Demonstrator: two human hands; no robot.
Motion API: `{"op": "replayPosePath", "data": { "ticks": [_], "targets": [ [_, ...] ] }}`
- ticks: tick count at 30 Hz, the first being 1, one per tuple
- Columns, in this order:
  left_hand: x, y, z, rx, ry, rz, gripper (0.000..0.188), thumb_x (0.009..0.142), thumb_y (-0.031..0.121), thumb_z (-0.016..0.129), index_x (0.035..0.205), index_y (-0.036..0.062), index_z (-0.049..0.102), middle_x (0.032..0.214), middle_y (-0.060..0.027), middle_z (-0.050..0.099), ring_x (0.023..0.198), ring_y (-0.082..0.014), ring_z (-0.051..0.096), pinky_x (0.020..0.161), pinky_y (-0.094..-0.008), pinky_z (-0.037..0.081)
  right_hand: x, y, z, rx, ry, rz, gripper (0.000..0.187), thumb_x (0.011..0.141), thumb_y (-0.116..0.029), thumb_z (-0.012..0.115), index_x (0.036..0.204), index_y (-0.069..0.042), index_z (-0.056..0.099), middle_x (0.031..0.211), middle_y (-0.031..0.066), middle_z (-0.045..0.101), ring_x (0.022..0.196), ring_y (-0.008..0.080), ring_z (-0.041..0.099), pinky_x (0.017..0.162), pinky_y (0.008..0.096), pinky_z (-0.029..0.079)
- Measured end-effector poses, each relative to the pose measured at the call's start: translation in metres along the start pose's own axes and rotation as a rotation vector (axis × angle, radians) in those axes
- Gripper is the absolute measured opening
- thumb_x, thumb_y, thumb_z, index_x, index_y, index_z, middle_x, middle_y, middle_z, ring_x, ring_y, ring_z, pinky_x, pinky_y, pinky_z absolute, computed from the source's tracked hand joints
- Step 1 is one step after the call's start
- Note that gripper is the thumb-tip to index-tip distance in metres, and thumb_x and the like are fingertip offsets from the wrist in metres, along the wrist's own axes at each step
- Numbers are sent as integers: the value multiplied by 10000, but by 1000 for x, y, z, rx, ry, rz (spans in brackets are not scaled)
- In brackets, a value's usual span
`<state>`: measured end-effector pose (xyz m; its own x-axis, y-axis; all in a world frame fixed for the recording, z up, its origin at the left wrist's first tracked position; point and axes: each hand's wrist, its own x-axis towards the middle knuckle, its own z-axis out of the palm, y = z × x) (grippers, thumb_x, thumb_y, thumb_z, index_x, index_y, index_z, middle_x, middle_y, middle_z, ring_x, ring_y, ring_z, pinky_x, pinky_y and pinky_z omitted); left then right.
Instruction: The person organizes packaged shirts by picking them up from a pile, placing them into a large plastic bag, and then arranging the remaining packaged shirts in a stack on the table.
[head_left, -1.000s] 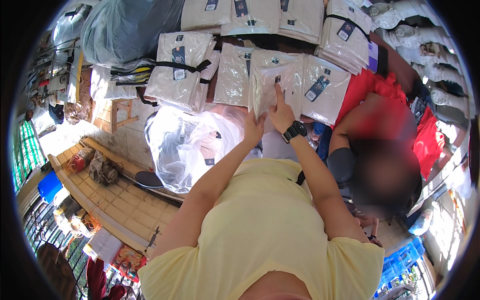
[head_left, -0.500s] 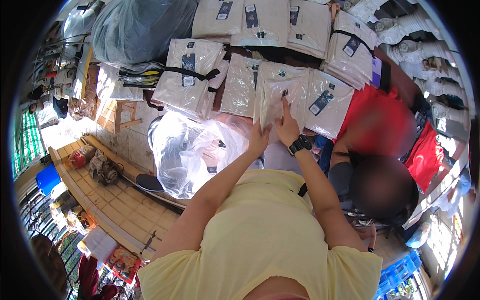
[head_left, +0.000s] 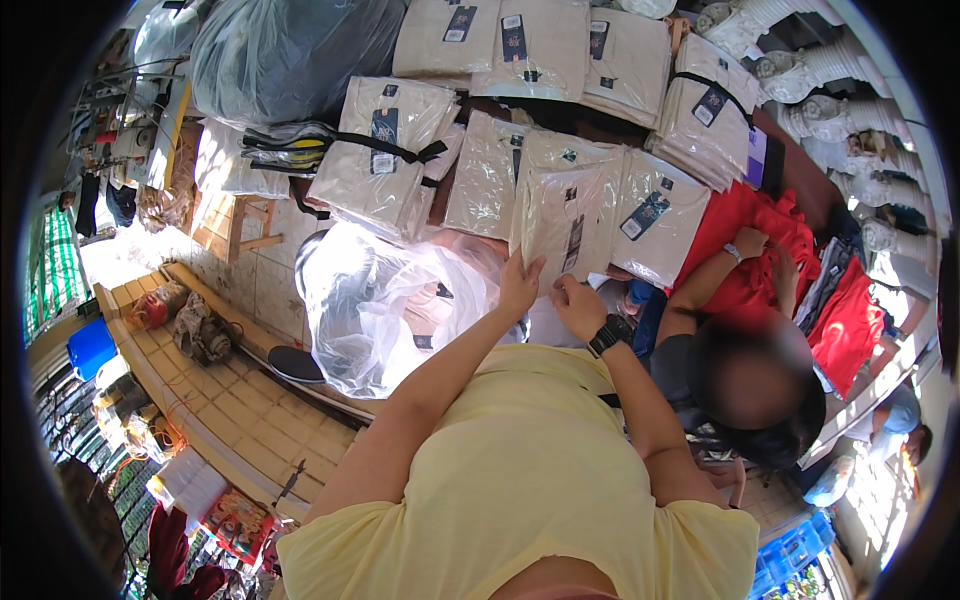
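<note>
A folded beige garment in a clear plastic bag [head_left: 550,222], with a dark tag, lies over the front of a stack of similar packs. My left hand [head_left: 520,287] is closed on its near left corner, thumb on top. My right hand [head_left: 580,310], with a black watch on the wrist, sits at the same pack's near edge, fingers curled together; whether they grip anything is hidden. To the left of my hands spreads a big clear plastic bag [head_left: 350,310], with tagged pieces showing inside.
Several stacks of bagged beige garments [head_left: 660,220] cover the table, some tied with black bands [head_left: 390,148]. A grey plastic sack [head_left: 290,60] stands far left. At my right a co-worker's hands are on red cloth [head_left: 745,225]. A tiled ledge [head_left: 235,370] runs along the left.
My right hand has drawn back toward me from the pack's middle, and its pointing finger has curled. The pack now lies flatter, its tag showing. The co-worker's hands have come into view on the red cloth.
</note>
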<state>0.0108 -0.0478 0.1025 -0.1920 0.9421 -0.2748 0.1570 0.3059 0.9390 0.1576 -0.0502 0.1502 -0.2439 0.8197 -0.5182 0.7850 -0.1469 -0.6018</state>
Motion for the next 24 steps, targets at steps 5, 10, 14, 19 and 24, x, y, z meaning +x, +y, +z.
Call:
{"op": "replayPosePath", "data": {
  "ticks": [5,10,14,19,24],
  "targets": [
    [1,-5,4,-89,34,22,320,877,92,611,1169,-25,551,949,-190,677,855,-255,647,735,-345,497,-15,3,8,0,-106,-60,217,865,-249,590,929,-44,622,735,186,656,708,356,649,650,438,493],
    [1,-6,4,-94,35,14,298,885,96,606,1152,-29,562,940,-152,689,833,-192,648,735,-324,502,-20,2,12,29,-122,-59,206,862,-238,605,929,-43,618,733,189,655,700,361,649,649,440,494],
    [1,-7,2,-102,37,-26,294,882,88,609,1146,-33,563,946,-146,687,833,-189,648,741,-321,507,-21,3,13,36,-130,-72,216,859,-239,615,932,-37,615,726,185,655,689,356,648,638,438,492],
    [4,-22,-21,-292,19,-86,287,863,59,639,1129,-22,567,1015,-111,669,872,-179,645,764,-297,519,-16,8,8,54,-109,-37,226,858,-247,609,933,-35,614,714,176,653,676,348,647,622,435,488],
    [11,-21,-52,-389,-29,-275,345,858,81,662,1168,-17,545,1037,-117,662,902,-180,642,784,-298,521,-11,11,0,88,-161,106,277,864,-269,597,990,-22,593,870,235,658,863,405,634,768,472,493]
  ]
}}
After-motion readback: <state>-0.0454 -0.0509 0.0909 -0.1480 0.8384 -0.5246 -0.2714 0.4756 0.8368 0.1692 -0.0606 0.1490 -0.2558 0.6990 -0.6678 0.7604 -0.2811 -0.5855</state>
